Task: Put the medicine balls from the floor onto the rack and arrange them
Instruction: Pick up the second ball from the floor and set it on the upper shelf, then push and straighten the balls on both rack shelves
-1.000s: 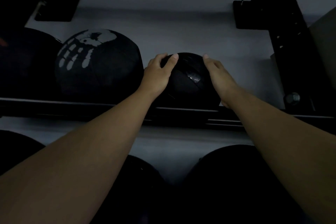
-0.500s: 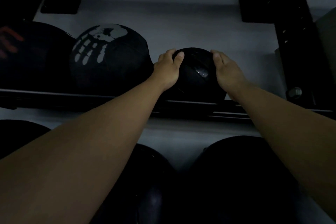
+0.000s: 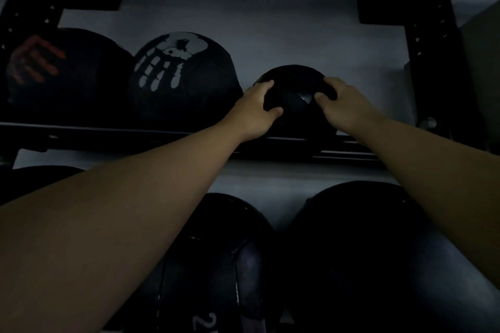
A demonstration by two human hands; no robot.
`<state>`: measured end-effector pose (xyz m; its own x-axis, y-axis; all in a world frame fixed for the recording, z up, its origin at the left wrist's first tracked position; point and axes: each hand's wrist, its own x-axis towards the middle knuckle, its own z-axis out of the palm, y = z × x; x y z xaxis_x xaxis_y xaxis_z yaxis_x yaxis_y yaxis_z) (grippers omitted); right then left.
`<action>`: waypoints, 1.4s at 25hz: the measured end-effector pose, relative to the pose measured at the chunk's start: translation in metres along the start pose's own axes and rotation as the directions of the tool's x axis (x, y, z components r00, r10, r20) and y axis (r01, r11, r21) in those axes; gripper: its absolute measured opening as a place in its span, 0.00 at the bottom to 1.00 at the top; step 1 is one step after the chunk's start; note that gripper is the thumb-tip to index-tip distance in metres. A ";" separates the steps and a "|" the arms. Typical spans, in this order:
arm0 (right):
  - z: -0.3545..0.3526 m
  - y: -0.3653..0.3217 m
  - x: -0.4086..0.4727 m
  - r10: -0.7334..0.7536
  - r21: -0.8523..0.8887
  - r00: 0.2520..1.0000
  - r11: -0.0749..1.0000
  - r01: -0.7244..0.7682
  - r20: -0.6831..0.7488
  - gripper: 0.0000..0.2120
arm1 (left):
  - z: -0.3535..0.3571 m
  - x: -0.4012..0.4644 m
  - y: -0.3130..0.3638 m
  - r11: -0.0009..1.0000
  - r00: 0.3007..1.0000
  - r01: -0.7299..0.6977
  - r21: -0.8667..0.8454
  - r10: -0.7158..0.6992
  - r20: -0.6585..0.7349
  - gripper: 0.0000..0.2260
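A small glossy black medicine ball (image 3: pixel 295 84) rests on the upper shelf of the black rack (image 3: pixel 135 138). My left hand (image 3: pixel 257 113) grips its left side with the thumb curled over the front. My right hand (image 3: pixel 343 105) grips its right side, fingers over the top. To its left on the same shelf sits a larger black ball with a white handprint (image 3: pixel 181 81), a narrow gap apart. Further left is a black ball with a red handprint (image 3: pixel 62 73).
Two large black medicine balls (image 3: pixel 224 259) (image 3: pixel 378 251) lie on the lower level under my arms; a third (image 3: pixel 35 178) shows at the left edge. Black rack uprights (image 3: pixel 433 48) (image 3: pixel 38 3) stand on both sides. A grey wall lies behind.
Both hands have shifted on the small ball: thumbs now wrap round its front and the fingers curl over it. The ball has stayed on the shelf; the view has moved slightly.
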<state>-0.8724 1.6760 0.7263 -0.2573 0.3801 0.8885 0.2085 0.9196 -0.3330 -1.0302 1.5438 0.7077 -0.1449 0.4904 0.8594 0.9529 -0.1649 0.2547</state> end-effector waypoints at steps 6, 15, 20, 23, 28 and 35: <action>-0.027 0.001 -0.049 0.005 -0.048 0.998 0.999 -0.002 0.059 0.20 | 0.009 -0.038 0.022 0.998 0.999 0.022 0.055 -0.024 0.038 0.29; -0.093 0.100 -0.158 0.169 -0.209 0.959 0.970 -0.122 0.227 0.21 | 0.100 -0.122 0.079 0.958 0.953 0.276 -0.080 -0.262 0.149 0.28; -0.109 0.162 -0.198 0.372 -0.200 0.887 0.924 -0.325 0.275 0.34 | 0.187 -0.189 0.098 0.744 0.777 0.627 -0.230 -0.619 0.114 0.51; -0.106 0.174 -0.195 0.406 -0.054 0.876 0.912 -0.407 0.262 0.37 | 0.216 -0.204 0.106 0.566 0.629 0.710 -0.419 -0.777 0.016 0.56; -0.073 0.178 -0.212 0.439 0.047 0.892 0.894 -0.445 0.107 0.37 | 0.225 -0.183 0.105 0.561 0.578 0.740 -0.372 -0.812 -0.076 0.53; -0.057 0.177 -0.236 0.519 -0.017 0.855 0.855 -0.519 0.006 0.41 | 0.207 -0.151 0.083 0.685 0.710 0.671 -0.283 -0.704 -0.020 0.47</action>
<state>-0.7206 1.7428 0.4756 -0.1174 0.8025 0.5850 0.3273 0.5874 -0.7401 -0.8743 1.6335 0.5073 -0.7790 0.4472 0.4395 0.4798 -0.0262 0.8770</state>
